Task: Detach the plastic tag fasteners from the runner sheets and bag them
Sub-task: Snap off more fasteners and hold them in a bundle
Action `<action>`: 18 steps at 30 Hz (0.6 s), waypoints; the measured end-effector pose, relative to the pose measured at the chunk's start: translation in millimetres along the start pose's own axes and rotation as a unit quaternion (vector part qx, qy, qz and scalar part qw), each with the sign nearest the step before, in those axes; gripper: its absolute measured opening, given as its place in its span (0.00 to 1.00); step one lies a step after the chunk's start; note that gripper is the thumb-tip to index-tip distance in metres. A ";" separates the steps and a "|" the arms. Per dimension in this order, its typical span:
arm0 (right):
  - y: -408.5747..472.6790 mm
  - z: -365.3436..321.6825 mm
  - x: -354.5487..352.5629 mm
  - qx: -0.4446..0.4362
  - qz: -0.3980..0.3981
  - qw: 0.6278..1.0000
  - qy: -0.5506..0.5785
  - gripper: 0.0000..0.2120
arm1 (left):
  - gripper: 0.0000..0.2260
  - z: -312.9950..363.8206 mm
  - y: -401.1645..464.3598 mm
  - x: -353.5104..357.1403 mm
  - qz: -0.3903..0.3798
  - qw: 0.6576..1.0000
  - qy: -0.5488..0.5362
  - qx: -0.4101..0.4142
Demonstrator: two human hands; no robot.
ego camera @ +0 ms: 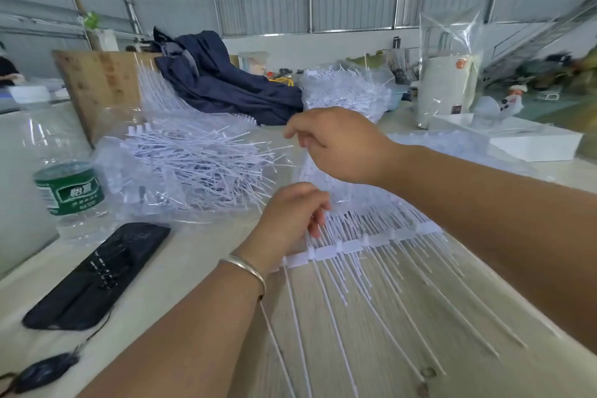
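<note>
Head view looks down on a pale wood-grain counter [181, 271] strewn with thin white plastic tag fasteners. At lower centre lies a white plastic runner sheet [361, 244] — a ridged bar of flat rectangular tabs with long, stiff filaments fanning toward the lower right of the frame. The left hand [287, 220], a silver bangle [244, 268] on its wrist, sits at the bar's left end with fingers curled into the filaments, gripping them. The right hand [336, 144] hovers above centre frame, forearm crossing in from the right edge; its fingers are bent and the thumb and forefinger appear pinched together, though whether a fastener sits between them I cannot tell. Left of centre, a crinkled clear plastic bag [190, 165] holds a bristly heap of loose fasteners. A second heap [345, 90] sits at upper centre beside a rumpled navy cloth [223, 81]. At the left edge stand a clear water bottle with a green label [69, 187] and — below it — a flat black case [97, 275].
</note>
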State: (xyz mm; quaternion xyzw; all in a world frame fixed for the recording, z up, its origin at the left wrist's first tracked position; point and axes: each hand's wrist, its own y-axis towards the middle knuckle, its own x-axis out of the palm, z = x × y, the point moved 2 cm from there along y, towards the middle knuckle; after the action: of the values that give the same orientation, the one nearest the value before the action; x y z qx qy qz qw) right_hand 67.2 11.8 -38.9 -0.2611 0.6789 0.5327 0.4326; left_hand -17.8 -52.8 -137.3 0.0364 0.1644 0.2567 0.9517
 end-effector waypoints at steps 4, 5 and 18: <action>-45.6 35.8 -20.6 0.076 -0.039 0.995 0.046 0.13 | 0.04 -1.7 -11.3 20.4 -0.075 0.962 0.237 0.109; -54.7 44.3 -20.8 0.098 -0.057 0.991 0.077 0.13 | 0.03 -1.5 -12.5 21.8 -0.093 0.960 0.236 0.117; -121.6 96.8 39.6 0.138 -0.157 0.971 0.112 0.03 | 0.08 -7.5 -12.1 31.3 -0.113 0.951 0.265 0.114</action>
State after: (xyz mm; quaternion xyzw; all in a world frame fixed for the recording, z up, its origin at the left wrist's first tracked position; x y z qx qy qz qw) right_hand 176.9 71.9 -139.3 -0.3600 0.7407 0.3267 0.4638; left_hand 10.9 -47.7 -155.4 0.0570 0.4419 0.1277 0.8861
